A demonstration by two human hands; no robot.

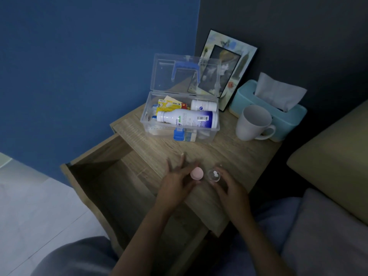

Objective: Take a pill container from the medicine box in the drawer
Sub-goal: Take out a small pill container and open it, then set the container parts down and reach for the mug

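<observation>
The bedside table (229, 154) stands in a corner between a blue wall and a dark wall. Its drawer (111, 188) is pulled out toward the left and shows a bare wooden floor. On the tabletop, at the back, the clear medicine box (179, 124) sits with its lid (185, 74) hinged upright; a blue handle is on the lid and a blue latch hangs at the front wall. Inside the box a large white bottle (185, 118) lies on its side, long axis running left to right, cap end at the left. A smaller white bottle (203, 105) lies behind it on the same axis, beside yellow packets.

Behind the box a picture frame (229, 66) leans against the dark wall. To the right stand a white mug (253, 122), handle facing right, and a teal tissue box (278, 114) touching the mug's far side.

Nothing lies between the hands and the medicine box; the tabletop strip there is bare.

At the front edge of the table, the right hand (231, 188) grips the small clear pill container (214, 174) with its fingers wrapped about the body. The container's mouth is uncovered and faces up toward the camera, and white tablets are visible inside. Its long axis cannot be judged from this angle. The left hand (177, 182) pinches the pink cap (197, 173) just beside the container, remaining fingers spread. Cap and container are apart.
</observation>
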